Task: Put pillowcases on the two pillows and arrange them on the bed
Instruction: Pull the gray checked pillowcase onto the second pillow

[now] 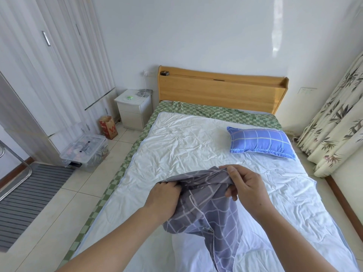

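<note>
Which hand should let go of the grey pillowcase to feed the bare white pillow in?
Probably the left hand: it is bunched low on the grey checked pillowcase, nearer the white pillow below. The right hand pinches the raised top edge and can hold it up.

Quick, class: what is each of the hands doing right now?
Left hand: closed, gripping the grey pillowcase.
Right hand: closed, pinching the same pillowcase's edge.

Head view – from foot of bed [196, 146], facing headboard [222, 91], angled down.
</note>
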